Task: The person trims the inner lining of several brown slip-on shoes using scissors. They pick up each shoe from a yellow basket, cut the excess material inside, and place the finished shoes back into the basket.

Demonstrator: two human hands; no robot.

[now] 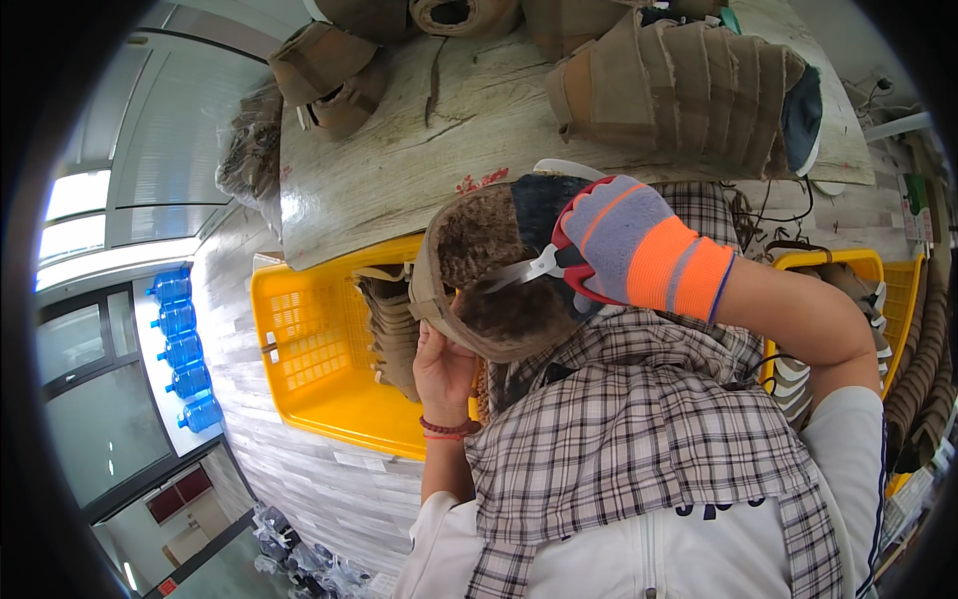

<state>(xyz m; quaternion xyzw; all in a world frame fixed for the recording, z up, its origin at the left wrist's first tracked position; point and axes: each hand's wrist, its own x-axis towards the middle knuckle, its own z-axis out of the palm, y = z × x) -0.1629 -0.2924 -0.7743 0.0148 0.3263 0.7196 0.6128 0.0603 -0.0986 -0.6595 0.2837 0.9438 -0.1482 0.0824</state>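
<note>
Over my lap, a brown fabric cap (pixel 467 235) with a fuzzy brown lining and a dark blue patch is turned with its inside toward me. My bare left hand (pixel 444 371) grips its lower left rim, with the fingers partly hidden behind the cloth. In a purple and orange knit glove, my right hand (pixel 627 240) is closed round the red handles of a pair of scissors (pixel 544 264). The scissor blades lie over the lining, pointing left; whether they touch it I cannot tell.
The wood-patterned table (pixel 379 185) ahead carries a nested row of similar caps (pixel 679 95) and several more at its far edge. A yellow basket (pixel 309 384) holding stacked caps (pixel 389 329) stands left of my lap; another yellow basket (pixel 828 260) is at right. Blue water bottles (pixel 183 349) line the left wall.
</note>
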